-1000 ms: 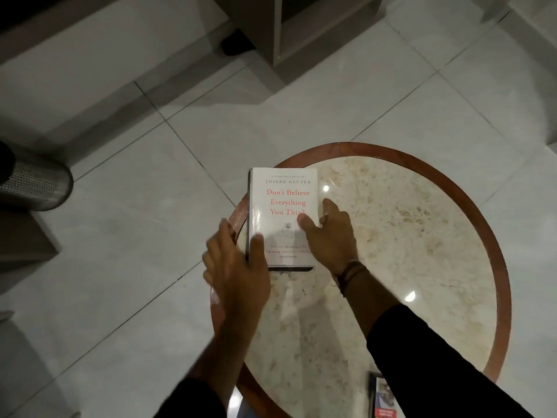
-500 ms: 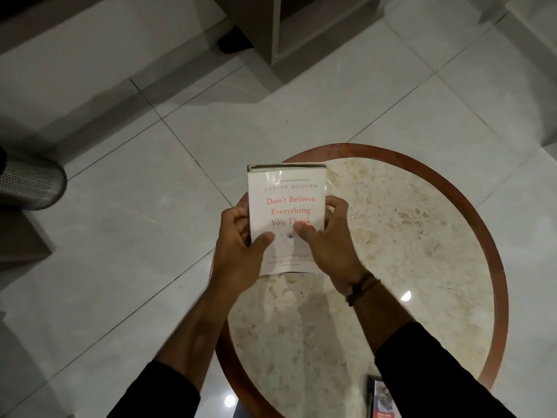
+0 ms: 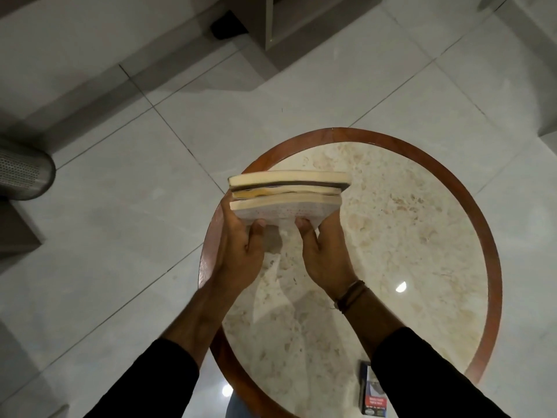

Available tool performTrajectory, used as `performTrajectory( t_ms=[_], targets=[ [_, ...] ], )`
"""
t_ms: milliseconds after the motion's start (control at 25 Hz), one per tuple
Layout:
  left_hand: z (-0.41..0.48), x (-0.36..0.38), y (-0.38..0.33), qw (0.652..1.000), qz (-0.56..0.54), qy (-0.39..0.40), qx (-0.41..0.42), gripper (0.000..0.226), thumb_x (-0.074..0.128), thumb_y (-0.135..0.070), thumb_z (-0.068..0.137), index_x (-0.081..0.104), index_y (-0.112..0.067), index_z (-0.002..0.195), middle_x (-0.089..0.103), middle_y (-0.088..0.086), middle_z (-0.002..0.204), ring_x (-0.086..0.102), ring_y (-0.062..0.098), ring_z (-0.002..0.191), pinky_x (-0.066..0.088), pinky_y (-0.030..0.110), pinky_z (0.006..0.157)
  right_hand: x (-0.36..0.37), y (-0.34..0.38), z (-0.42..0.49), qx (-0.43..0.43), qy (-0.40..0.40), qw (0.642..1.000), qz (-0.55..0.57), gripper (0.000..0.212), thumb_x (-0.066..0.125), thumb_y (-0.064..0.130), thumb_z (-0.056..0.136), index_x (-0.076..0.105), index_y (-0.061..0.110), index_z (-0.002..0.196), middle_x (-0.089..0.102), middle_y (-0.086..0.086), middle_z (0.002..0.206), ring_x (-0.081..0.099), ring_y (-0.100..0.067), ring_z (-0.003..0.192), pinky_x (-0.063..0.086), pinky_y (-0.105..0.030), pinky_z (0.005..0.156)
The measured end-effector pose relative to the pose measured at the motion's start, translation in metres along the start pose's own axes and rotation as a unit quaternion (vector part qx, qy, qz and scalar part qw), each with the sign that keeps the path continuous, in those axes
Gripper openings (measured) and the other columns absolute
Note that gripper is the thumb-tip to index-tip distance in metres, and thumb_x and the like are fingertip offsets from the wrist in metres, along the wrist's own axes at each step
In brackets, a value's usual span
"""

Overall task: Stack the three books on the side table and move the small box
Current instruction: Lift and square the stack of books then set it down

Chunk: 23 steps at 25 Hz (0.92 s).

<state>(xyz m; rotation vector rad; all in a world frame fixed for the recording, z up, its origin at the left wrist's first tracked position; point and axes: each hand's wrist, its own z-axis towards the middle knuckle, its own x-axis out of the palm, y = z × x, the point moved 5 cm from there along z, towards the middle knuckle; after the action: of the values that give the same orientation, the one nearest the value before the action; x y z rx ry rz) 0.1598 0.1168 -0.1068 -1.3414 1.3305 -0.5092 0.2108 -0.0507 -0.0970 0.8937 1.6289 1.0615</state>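
Observation:
A stack of three books (image 3: 286, 193) is tipped up on edge above the left part of the round side table (image 3: 494, 267), page edges facing me. My left hand (image 3: 238, 254) grips the stack's lower left side, thumb on the near white cover. My right hand (image 3: 325, 254) grips its lower right side, thumb also on the cover. A small dark box (image 3: 369, 393) with a red label lies at the table's near edge, partly hidden by my right sleeve.
The table has a marble top and a reddish wooden rim. A perforated metal bin (image 3: 21, 173) stands on the tiled floor at the left. A wooden cabinet (image 3: 271, 25) is at the far side. Pale floor tiles surround the table.
Both hands took hold of the stack, lifted it off the table and tilted it up on edge, so the cover title no longer faces me.

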Motion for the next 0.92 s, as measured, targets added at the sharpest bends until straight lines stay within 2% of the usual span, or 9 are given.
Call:
performTrajectory(
  t_ms=[160, 200, 280, 360, 480, 560, 640, 760, 920],
  targets=[
    [-0.001, 0.001, 0.0, 1.0, 0.013, 0.017, 0.003, 0.065, 0.056, -0.04, 0.103, 0.042, -0.005, 0.156, 0.06, 0.018, 0.148, 0.062, 0.033, 0.138, 0.06, 0.055, 0.109, 0.001, -0.012, -0.004, 0.014, -0.003, 1.0, -0.009, 0.045, 0.052, 0.008, 0.109, 0.038, 0.0, 0.151, 0.058, 0.017, 0.133, 0.057, 0.018, 0.123, 0.048, -0.004, 0.097],
    [-0.001, 0.002, -0.003, 1.0, 0.007, 0.02, 0.002, 0.064, 0.058, -0.036, 0.102, 0.041, -0.004, 0.155, 0.062, 0.018, 0.146, 0.064, 0.031, 0.134, 0.063, 0.049, 0.106, 0.001, -0.011, -0.004, 0.019, 0.0, 1.0, -0.01, 0.044, 0.052, 0.008, 0.109, 0.037, 0.002, 0.15, 0.061, 0.012, 0.132, 0.06, 0.014, 0.123, 0.051, -0.007, 0.097],
    [-0.001, 0.003, -0.011, 0.999, 0.03, 0.014, 0.01, 0.061, 0.064, -0.025, 0.105, 0.038, -0.008, 0.157, 0.063, 0.009, 0.146, 0.067, 0.018, 0.128, 0.062, 0.022, 0.097, -0.003, -0.01, -0.002, 0.033, 0.009, 0.999, -0.002, 0.043, 0.052, 0.008, 0.108, 0.038, 0.005, 0.149, 0.064, -0.002, 0.134, 0.065, -0.001, 0.124, 0.059, -0.02, 0.098],
    [-0.007, 0.012, -0.02, 0.998, 0.04, 0.044, 0.001, 0.065, 0.063, -0.019, 0.106, 0.03, -0.016, 0.162, 0.056, -0.001, 0.152, 0.062, 0.006, 0.131, 0.057, 0.014, 0.098, -0.019, -0.01, -0.006, 0.045, 0.009, 0.999, -0.01, 0.04, 0.053, 0.011, 0.108, 0.039, 0.01, 0.145, 0.063, 0.004, 0.133, 0.065, 0.003, 0.12, 0.062, -0.024, 0.096],
    [-0.028, 0.056, -0.034, 0.988, 0.038, 0.138, -0.051, 0.07, 0.067, -0.026, 0.104, 0.026, -0.034, 0.16, 0.051, -0.007, 0.158, 0.053, -0.002, 0.13, 0.056, 0.018, 0.101, -0.072, -0.028, -0.033, 0.102, -0.005, 0.995, -0.024, 0.042, 0.058, 0.019, 0.107, 0.04, 0.016, 0.144, 0.059, 0.018, 0.128, 0.064, 0.011, 0.109, 0.061, -0.012, 0.083],
    [-0.043, 0.097, -0.044, 0.978, 0.041, 0.196, -0.061, 0.071, 0.071, -0.02, 0.101, 0.034, -0.028, 0.16, 0.057, -0.003, 0.157, 0.059, 0.008, 0.133, 0.06, 0.034, 0.106, -0.119, -0.046, -0.057, 0.168, -0.019, 0.985, -0.023, 0.041, 0.061, 0.017, 0.106, 0.04, 0.021, 0.14, 0.061, 0.016, 0.122, 0.067, 0.0, 0.106, 0.059, -0.007, 0.069],
    [-0.058, 0.142, -0.056, 0.967, 0.047, 0.24, -0.071, 0.066, 0.073, -0.01, 0.096, 0.046, -0.021, 0.156, 0.066, 0.003, 0.152, 0.066, 0.022, 0.134, 0.06, 0.048, 0.11, -0.167, -0.066, -0.08, 0.236, -0.036, 0.971, -0.021, 0.037, 0.064, 0.014, 0.104, 0.043, 0.02, 0.134, 0.064, 0.01, 0.12, 0.071, -0.014, 0.109, 0.06, -0.013, 0.064],
    [-0.075, 0.198, -0.071, 0.956, 0.091, 0.263, -0.094, 0.057, 0.077, -0.013, 0.091, 0.06, -0.019, 0.145, 0.074, 0.003, 0.142, 0.072, 0.028, 0.125, 0.062, 0.052, 0.105, -0.225, -0.09, -0.101, 0.288, -0.072, 0.954, -0.035, 0.034, 0.069, 0.015, 0.101, 0.058, 0.009, 0.132, 0.069, -0.003, 0.132, 0.067, -0.028, 0.12, 0.061, -0.039, 0.094],
    [-0.094, 0.251, -0.082, 0.954, 0.14, 0.238, -0.115, 0.052, 0.079, -0.017, 0.09, 0.061, -0.019, 0.139, 0.074, 0.002, 0.138, 0.072, 0.028, 0.119, 0.064, 0.049, 0.098, -0.272, -0.114, -0.112, 0.317, -0.103, 0.943, -0.021, 0.036, 0.075, 0.017, 0.097, 0.067, 0.007, 0.131, 0.072, -0.007, 0.133, 0.069, -0.032, 0.12, 0.06, -0.045, 0.099]
  ],
)
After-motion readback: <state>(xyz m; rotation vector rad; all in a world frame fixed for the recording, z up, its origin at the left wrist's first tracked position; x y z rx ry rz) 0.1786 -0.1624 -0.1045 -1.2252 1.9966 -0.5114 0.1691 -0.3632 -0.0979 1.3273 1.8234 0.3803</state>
